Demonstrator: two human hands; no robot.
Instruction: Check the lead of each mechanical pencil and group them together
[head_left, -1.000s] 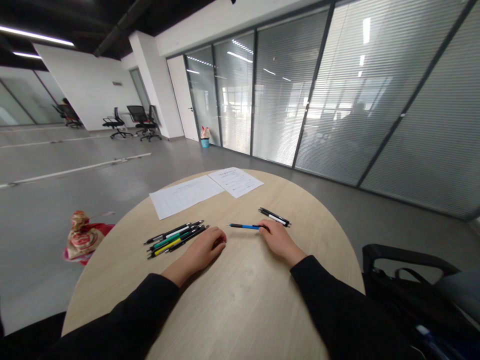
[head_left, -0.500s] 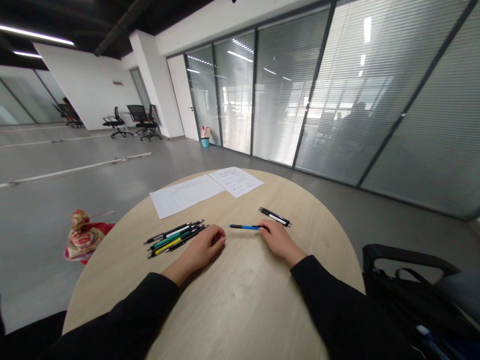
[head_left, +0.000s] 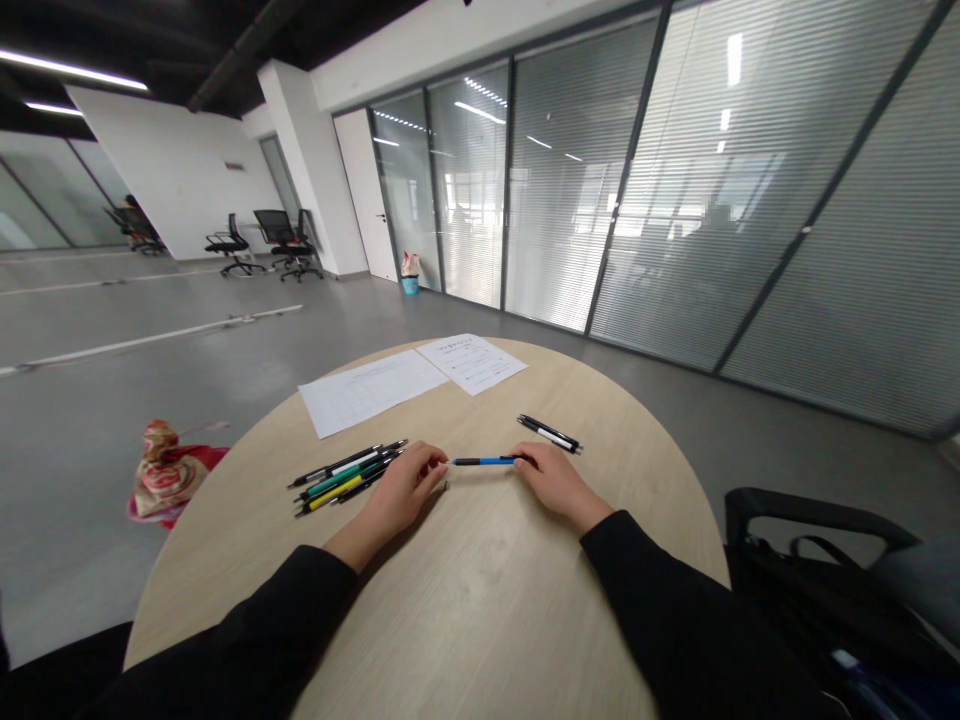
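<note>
The right hand [head_left: 553, 480] pinches one end of the blue pen [head_left: 487, 461]. The left hand [head_left: 401, 490] pinches the tip. The pen is mid-table [head_left: 480, 600], far from the round edge, with bare wood in front.

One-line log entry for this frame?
right hand: grips blue pen end | left hand: fingertips at pen tip | pen bundle: beside left hand

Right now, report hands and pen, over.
Left hand pinches blue pen tip; right hand holds other end. Pen bundle beside left, two pens beyond right.
</note>
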